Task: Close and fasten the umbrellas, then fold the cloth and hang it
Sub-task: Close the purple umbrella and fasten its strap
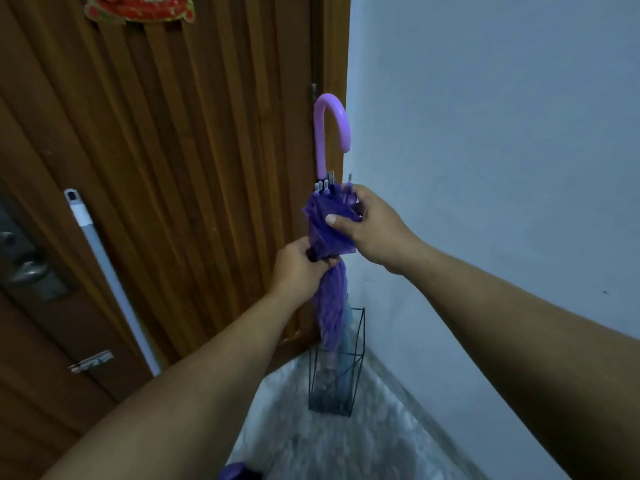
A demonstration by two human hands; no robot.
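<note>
Purple umbrella point(329, 258) held upright, hooked handle up, tip down inside wire stand point(334, 368) at corner of wooden door point(173, 168) and wall point(485, 133). Left hand point(298, 268) grip wrapped round canopy mid-length. Right hand point(370, 230) grip pinched on loose folds near rib tips. Pale blue item seen behind in stand.

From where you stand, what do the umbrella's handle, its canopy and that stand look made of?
Handle: smooth pink plastic, it seems, with a soft even sheen.
Canopy: thin purple fabric, probably synthetic, bunching in soft crumpled folds.
Stand: thin dark wire, likely metal; an open frame you see through.
</note>
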